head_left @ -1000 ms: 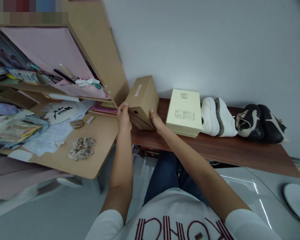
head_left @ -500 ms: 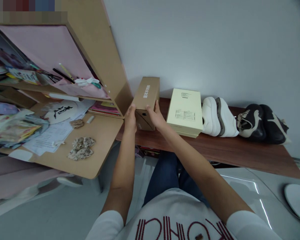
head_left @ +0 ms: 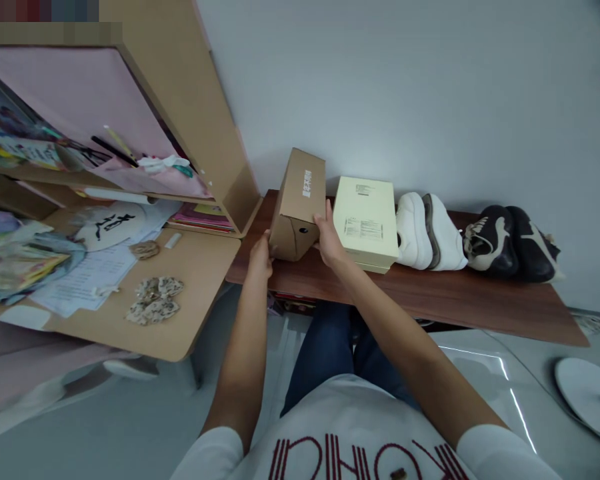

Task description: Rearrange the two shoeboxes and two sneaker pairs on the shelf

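Note:
A brown cardboard shoe box (head_left: 300, 200) stands tilted on the dark wooden shelf (head_left: 430, 300), its long axis pointing toward the wall. My left hand (head_left: 261, 257) grips its near left bottom corner. My right hand (head_left: 330, 241) holds its right side, fingers wrapped against the cardboard. Right beside the brown box lies a pale yellow box (head_left: 366, 220) with a printed label, almost touching it.
A pair of white shoes (head_left: 430, 230) and a pair of black shoes (head_left: 510, 241) stand further right on the shelf. To the left is a cluttered light wooden desk (head_left: 190, 293) with papers, hair scrunchies and a cubby unit. A white round object (head_left: 587, 397) lies on the floor.
The brown box has been turned and shifted right, from against the desk cubby to right beside the yellow box. Both hands moved with it.

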Available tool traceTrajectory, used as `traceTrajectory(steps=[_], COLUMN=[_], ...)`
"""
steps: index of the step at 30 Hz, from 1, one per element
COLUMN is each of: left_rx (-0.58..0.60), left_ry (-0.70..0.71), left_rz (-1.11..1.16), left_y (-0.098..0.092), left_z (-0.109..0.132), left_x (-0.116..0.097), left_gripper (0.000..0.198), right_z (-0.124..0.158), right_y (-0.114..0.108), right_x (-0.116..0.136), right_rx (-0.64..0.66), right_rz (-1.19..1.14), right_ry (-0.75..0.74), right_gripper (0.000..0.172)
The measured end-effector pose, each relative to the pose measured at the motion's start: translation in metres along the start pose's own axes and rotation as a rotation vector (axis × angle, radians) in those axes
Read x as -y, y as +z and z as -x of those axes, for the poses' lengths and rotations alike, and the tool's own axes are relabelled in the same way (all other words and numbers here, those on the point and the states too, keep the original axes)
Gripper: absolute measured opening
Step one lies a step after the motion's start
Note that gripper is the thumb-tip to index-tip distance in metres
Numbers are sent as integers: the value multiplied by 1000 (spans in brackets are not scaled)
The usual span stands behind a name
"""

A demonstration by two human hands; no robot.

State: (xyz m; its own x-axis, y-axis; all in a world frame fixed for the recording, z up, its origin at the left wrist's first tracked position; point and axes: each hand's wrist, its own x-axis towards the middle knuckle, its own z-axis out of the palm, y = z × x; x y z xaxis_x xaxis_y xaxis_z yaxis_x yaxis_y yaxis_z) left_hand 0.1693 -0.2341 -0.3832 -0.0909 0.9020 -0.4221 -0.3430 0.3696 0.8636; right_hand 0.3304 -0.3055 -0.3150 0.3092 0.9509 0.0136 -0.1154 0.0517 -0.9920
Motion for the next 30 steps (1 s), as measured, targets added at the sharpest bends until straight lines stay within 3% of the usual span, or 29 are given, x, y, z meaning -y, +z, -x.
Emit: traceTrajectory(steps=[3,8,15,22,30], left_rx=[-45,103,38,59,45], left_ry=[1,-3,231,411,342], left_rz=[58,185,225,156,120], left_y=[-11,-30,-36,-38,-44], left_z=[1,0,-22,-36,-42], left_x=[-11,-37,-67,-60,-43], left_gripper=[32,49,49,44,43], right_z=[4,7,1,2,3], right_y=[-1,6,14,16,17], right_x=[-1,-6,-14,-21,-55], right_rx=[33,88,-48,28,-4], right_rz=[-84,-123,118,146,192], right_ry=[-5,-12,-37,-30,77], right_gripper=[78,64,67,87,101])
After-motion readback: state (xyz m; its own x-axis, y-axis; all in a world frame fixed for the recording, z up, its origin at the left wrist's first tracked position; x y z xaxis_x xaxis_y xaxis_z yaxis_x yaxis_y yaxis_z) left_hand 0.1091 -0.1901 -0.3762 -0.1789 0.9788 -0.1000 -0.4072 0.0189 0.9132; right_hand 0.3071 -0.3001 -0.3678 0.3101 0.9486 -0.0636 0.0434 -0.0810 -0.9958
